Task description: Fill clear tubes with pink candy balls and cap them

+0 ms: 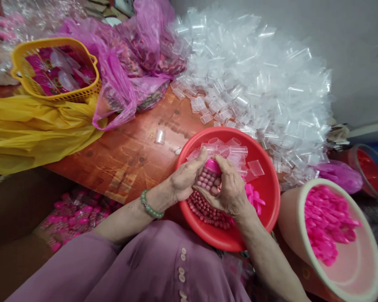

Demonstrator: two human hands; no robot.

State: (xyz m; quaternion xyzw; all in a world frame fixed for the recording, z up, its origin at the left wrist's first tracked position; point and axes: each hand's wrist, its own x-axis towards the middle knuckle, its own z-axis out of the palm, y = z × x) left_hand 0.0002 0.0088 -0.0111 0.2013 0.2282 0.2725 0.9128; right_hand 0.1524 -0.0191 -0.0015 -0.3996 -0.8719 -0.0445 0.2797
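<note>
Both hands meet over a red bowl (264, 184) that holds pink round beads (204, 209), clear small plastic tubes (236, 153) and pink caps (253, 197). My left hand (185, 178) and my right hand (228, 188) together grip a clear tube filled with pink beads (209, 180), with a pink cap (212, 165) at its top under my fingertips. A green bead bracelet (149, 205) circles my left wrist.
A big heap of clear tubes (255, 79) covers the table's far right. A pale bucket of pink caps (327, 228) stands at right. A yellow basket (55, 69), pink bags (135, 54) and a yellow bag (34, 126) lie at left. One loose tube (160, 135) rests on the wooden table (129, 151).
</note>
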